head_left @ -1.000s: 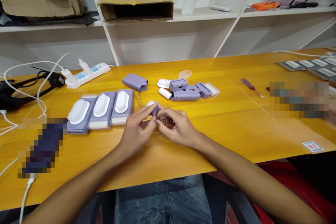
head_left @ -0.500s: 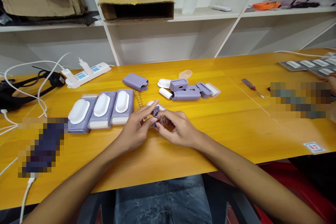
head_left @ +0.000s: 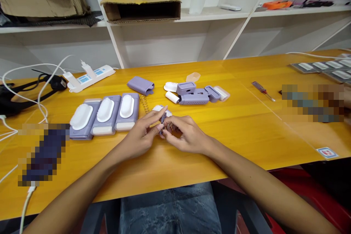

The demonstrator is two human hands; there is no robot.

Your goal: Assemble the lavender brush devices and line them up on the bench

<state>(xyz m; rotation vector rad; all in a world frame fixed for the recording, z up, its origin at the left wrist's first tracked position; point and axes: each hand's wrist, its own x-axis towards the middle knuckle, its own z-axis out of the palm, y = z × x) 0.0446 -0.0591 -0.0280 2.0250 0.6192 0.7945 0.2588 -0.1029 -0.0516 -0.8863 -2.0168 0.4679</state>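
Note:
Both my hands meet over the middle of the table. My left hand is closed, its thumb and fingers pinching a small purple plastic part. From the other side, the fingertips of my right hand grip the same part, and small shiny metal pieces show under its curled fingers, too hidden to name. Just behind the fingertips lies a white bristled brush head, partly covered. A thin coil spring rests on the table beyond my left hand. Three purple cases with white brush heads stand in a row to the left.
Behind my hands lie an empty purple sleeve, a disassembled purple case and a translucent cap. A screwdriver sits to the right. At left are a power strip, cables and a blurred-out dark device.
The small purple part has turned slightly between my fingertips. Both hands keep nearly the same place, and the things on the table have not been moved.

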